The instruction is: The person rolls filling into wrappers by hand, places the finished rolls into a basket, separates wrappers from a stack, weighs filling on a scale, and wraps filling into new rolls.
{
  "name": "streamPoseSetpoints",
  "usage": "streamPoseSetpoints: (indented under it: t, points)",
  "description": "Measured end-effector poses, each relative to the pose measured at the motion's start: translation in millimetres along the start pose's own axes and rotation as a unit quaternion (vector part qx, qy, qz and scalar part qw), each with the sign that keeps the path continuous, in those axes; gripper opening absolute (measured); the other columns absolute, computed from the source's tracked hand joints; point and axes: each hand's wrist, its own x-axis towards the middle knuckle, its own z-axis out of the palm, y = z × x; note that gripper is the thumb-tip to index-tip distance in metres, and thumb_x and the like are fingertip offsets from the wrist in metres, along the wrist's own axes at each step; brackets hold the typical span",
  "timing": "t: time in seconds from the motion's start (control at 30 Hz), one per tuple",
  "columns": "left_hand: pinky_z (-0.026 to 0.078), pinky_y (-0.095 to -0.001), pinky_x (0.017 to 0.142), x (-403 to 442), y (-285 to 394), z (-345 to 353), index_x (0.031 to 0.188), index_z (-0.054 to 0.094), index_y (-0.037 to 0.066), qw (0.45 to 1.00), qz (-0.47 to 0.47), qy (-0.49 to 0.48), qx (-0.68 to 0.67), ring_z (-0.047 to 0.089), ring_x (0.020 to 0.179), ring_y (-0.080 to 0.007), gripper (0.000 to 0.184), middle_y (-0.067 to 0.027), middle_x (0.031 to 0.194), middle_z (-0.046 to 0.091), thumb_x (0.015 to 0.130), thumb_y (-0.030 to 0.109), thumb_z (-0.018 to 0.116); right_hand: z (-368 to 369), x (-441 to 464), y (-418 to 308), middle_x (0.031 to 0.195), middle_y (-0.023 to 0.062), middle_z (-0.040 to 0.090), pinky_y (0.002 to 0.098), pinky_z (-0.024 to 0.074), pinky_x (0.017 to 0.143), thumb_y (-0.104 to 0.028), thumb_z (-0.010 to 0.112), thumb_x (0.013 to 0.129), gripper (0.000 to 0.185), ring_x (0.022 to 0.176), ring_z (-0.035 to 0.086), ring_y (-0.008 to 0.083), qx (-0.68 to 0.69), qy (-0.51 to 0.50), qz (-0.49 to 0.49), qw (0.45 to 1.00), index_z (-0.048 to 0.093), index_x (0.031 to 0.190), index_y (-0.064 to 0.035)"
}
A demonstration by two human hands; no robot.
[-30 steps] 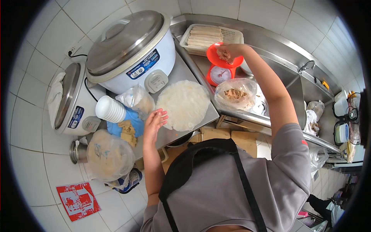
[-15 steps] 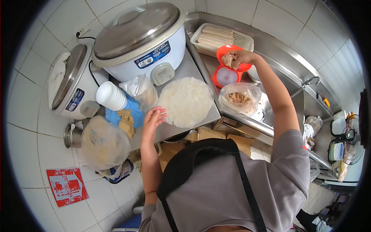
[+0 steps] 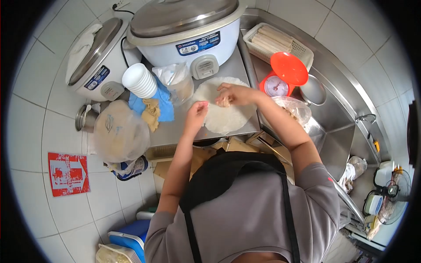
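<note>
A round stack of thin white wrappers [image 3: 228, 120] lies on the steel counter. Over its upper middle, my right hand [image 3: 237, 94] is closed around a small clump of pale meat filling [image 3: 224, 102]. My left hand [image 3: 196, 115] is at the left edge of the wrappers, fingertips pointing toward the filling; its fingers look loosely stretched, with nothing seen in them. Right of the stack stands a red kitchen scale [image 3: 275, 85] with a red pan [image 3: 289, 69]. A clear bag of brown filling [image 3: 293, 108] is partly covered by my right forearm.
Two large rice cookers [image 3: 184, 39] [image 3: 94, 65] stand at the back. White tubs [image 3: 139, 81], a blue cloth [image 3: 163, 103] and a plastic bag [image 3: 120, 131] are left. A basket of rolls [image 3: 272, 41] and a round pan [image 3: 313, 90] sit by the sink.
My right hand has moved left from the scale pan to the wrappers, carrying the filling. The pan now looks nearly bare. My left hand remains at the wrappers' left edge, and the view has shifted.
</note>
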Motion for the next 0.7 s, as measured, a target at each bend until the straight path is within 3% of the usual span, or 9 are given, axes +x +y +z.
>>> streamPoseSetpoints:
  t: [0.1, 0.2, 0.23, 0.4, 0.7]
  points:
    - [0.047, -0.0272, 0.074, 4.3, 12.0, 18.9, 0.103, 0.06, 0.001, 0.994, 0.064, 0.049, 0.068, 0.059, 0.087, -0.0165, 0.023, -0.0077, 0.094, 0.062, 0.081, 0.006, 0.062, 16.1, -7.3, -1.3, 0.11, 0.0108, 0.055, 0.0312, 0.0448, 0.083, 0.004, 0.062, 0.064, 0.052, 0.096, 0.056, 0.0282, -0.102, 0.102, 0.047, 0.988, 0.06, 0.113, -0.0128]
    - [0.047, -0.0281, 0.069, 10.5, 34.7, 28.5, 0.101, 0.063, 0.004, 0.968, 0.147, 0.015, 0.202, 0.061, 0.08, -0.0188, 0.025, -0.0074, 0.091, 0.063, 0.077, 0.008, 0.067, 8.6, -19.6, -6.6, 0.101, 0.0104, 0.06, 0.0318, 0.045, 0.081, 0.0, 0.065, 0.064, 0.045, 0.092, 0.057, 0.0273, -0.014, 0.165, 0.088, 0.982, 0.064, 0.107, -0.0131]
    - [0.047, -0.0298, 0.067, 15.4, 34.2, 36.8, 0.095, 0.065, 0.005, 0.972, 0.145, 0.009, 0.182, 0.06, 0.076, -0.022, 0.023, -0.0078, 0.089, 0.062, 0.072, 0.009, 0.07, 12.7, -17.7, -2.7, 0.099, 0.0085, 0.061, 0.0321, 0.0448, 0.081, -0.001, 0.066, 0.065, 0.041, 0.09, 0.057, 0.0263, -0.02, 0.168, 0.101, 0.98, 0.066, 0.104, -0.0129]
    - [0.047, -0.0351, 0.066, 29.5, 36.4, 44.3, 0.085, 0.067, 0.007, 0.933, 0.182, -0.002, 0.309, 0.058, 0.073, -0.026, 0.014, -0.0079, 0.08, 0.059, 0.072, 0.012, 0.068, 31.8, -17.4, 11.3, 0.091, 0.0012, 0.066, 0.0318, 0.0445, 0.078, -0.009, 0.071, 0.064, 0.025, 0.083, 0.055, 0.0235, -0.126, 0.225, 0.136, 0.956, 0.071, 0.089, -0.0119]
    - [0.047, -0.0388, 0.068, 45.1, 16.5, 46.0, 0.077, 0.067, 0.007, 0.907, 0.15, -0.038, 0.392, 0.058, 0.074, -0.0287, 0.009, -0.0098, 0.077, 0.058, 0.068, 0.006, 0.063, 47.8, -19.8, 2.2, 0.087, -0.0047, 0.065, 0.0374, 0.0334, 0.085, -0.014, 0.071, 0.065, 0.022, 0.089, 0.049, 0.0201, -0.174, 0.285, 0.147, 0.931, 0.071, 0.087, -0.0174]
